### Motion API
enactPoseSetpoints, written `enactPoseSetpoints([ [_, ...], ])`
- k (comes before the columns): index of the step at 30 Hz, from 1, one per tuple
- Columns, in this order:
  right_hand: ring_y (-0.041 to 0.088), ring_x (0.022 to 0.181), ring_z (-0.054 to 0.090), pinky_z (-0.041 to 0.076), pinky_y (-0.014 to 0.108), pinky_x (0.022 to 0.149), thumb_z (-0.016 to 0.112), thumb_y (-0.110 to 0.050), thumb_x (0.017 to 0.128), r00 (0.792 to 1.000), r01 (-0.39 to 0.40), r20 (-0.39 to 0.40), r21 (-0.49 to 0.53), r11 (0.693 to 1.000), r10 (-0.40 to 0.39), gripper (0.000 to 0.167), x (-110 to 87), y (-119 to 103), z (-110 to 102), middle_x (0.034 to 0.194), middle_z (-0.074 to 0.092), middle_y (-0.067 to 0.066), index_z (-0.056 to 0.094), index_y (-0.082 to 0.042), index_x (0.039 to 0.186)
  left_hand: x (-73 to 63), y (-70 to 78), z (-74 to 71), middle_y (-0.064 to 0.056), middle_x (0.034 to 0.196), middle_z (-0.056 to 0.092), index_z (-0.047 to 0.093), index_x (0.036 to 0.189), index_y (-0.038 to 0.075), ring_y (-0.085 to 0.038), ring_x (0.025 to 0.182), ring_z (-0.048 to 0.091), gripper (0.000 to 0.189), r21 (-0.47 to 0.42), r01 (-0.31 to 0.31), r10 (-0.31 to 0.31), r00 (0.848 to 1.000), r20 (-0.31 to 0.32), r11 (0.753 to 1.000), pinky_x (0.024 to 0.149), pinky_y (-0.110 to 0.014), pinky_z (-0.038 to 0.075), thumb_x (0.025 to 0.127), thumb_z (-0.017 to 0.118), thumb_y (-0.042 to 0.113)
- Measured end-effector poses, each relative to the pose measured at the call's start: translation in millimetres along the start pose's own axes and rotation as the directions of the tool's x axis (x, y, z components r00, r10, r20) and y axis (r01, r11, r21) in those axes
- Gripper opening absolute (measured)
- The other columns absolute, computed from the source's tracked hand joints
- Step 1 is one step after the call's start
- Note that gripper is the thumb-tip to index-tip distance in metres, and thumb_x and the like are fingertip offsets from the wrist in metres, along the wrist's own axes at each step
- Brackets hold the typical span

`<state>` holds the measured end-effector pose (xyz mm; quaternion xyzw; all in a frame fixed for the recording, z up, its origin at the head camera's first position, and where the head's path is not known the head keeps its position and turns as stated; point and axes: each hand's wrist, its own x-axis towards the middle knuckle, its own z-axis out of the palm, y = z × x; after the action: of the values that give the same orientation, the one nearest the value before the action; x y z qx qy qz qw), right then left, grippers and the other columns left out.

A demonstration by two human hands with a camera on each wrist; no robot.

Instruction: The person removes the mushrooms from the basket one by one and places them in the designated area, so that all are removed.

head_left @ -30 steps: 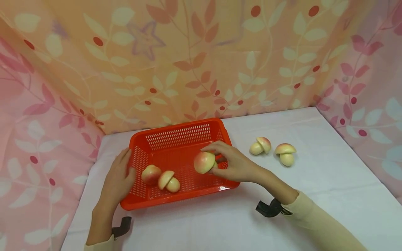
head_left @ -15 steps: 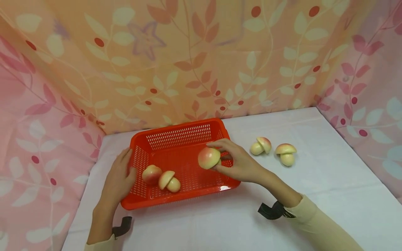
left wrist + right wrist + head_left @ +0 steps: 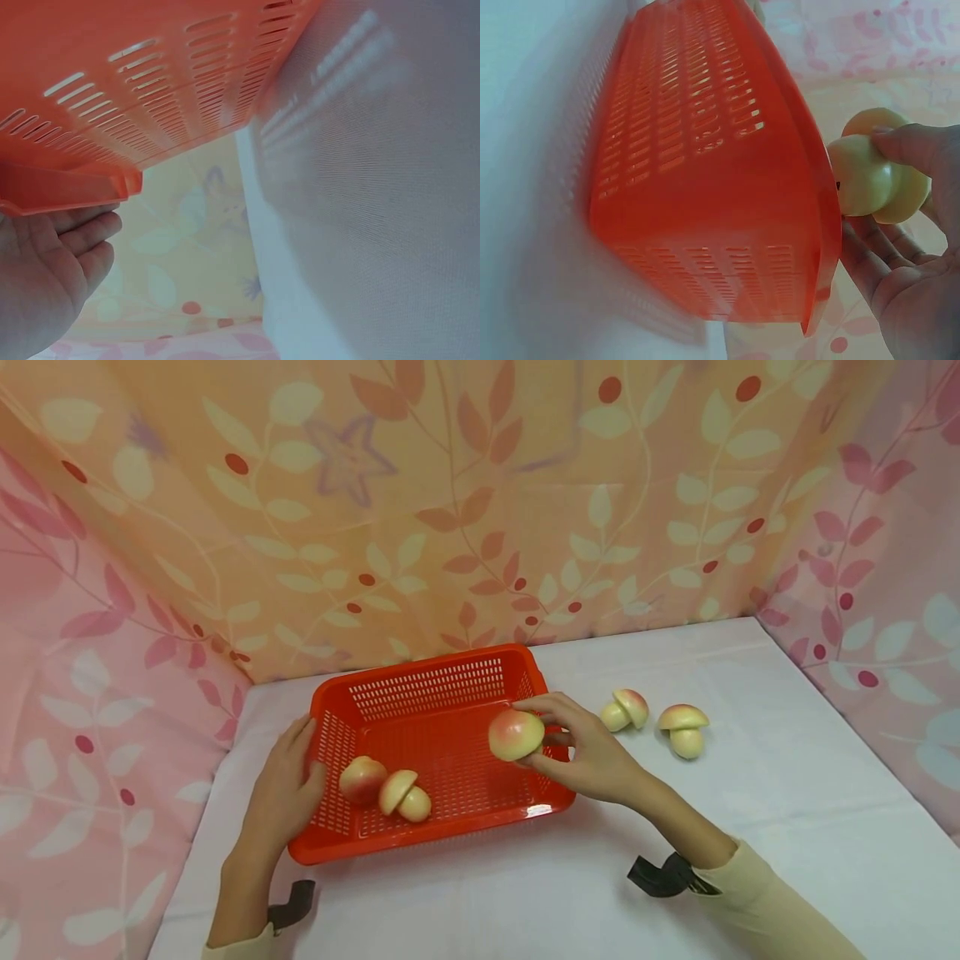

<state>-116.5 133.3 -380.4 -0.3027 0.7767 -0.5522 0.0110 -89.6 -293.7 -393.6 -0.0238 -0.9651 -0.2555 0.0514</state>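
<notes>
My right hand (image 3: 592, 756) pinches a toy mushroom (image 3: 516, 735) with a pinkish cap, above the right part of a red plastic basket (image 3: 420, 838). In the right wrist view, the mushroom's pale rounded stem (image 3: 864, 176) shows between thumb and fingers, beside the basket rim. My left hand (image 3: 281, 789) holds the basket's left rim, its thumb on the inner side. From the left wrist view, its fingers (image 3: 91, 236) lie under the rim. Inside the basket, toward the front left, sit a toy mushroom (image 3: 363, 779) seen mostly cap-on and another mushroom (image 3: 405, 795) on its side.
Two more toy mushrooms, one tilted (image 3: 624, 710) and one cap-up (image 3: 683, 730), lie on the white-covered table (image 3: 780, 760) right of the basket. Leaf-patterned curtains (image 3: 480, 510) surround the table at the back and sides. Black devices (image 3: 663, 875) sit at both wrists.
My right hand has moved to the right and slightly up with the mushroom, from over the basket's middle toward its right side. The left hand and the basket stay in place.
</notes>
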Motion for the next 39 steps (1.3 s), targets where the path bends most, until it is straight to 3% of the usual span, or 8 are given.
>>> enactPoseSetpoints([
  [11, 0.016, 0.111, 0.066, 0.063, 0.024, 0.094, 0.084, -0.013, 0.090, 0.998, -0.028, -0.049, -0.041, 0.999, 0.026, 0.060, -10.8, 2, -11, 0.139, 0.062, 0.000, 0.060, -0.022, 0.144, 0.3, 1.9, 0.6, -0.027, 0.171, 0.031, 0.030, 0.165, -0.001, -0.052, 0.155, 0.031, 0.069, 0.000, 0.002, -0.002, 1.000, -0.005, 1.000, 0.117, -0.079, 0.033, 0.100, 0.051, 0.011],
  [27, 0.015, 0.111, 0.068, 0.063, 0.023, 0.093, 0.082, -0.002, 0.088, 0.991, -0.071, -0.116, -0.025, 0.997, 0.068, 0.061, -24.3, 6, -27, 0.140, 0.062, 0.002, 0.060, -0.017, 0.143, -2.0, 1.0, -0.6, -0.028, 0.169, 0.032, 0.030, 0.165, -0.001, -0.053, 0.154, 0.032, 0.067, 0.001, -0.017, 0.017, 1.000, -0.025, 1.000, 0.118, -0.079, 0.031, 0.101, 0.049, 0.010],
  [39, 0.010, 0.112, 0.069, 0.062, 0.021, 0.093, 0.084, -0.008, 0.088, 0.985, -0.114, -0.136, -0.073, 0.991, 0.103, 0.062, -30.0, 10, -34, 0.139, 0.064, 0.000, 0.060, -0.019, 0.144, -0.6, 3.1, 0.0, -0.027, 0.170, 0.032, 0.030, 0.165, -0.001, -0.053, 0.154, 0.032, 0.068, -0.003, -0.005, 0.005, 1.000, -0.025, 1.000, 0.116, -0.080, 0.033, 0.101, 0.050, 0.010],
])
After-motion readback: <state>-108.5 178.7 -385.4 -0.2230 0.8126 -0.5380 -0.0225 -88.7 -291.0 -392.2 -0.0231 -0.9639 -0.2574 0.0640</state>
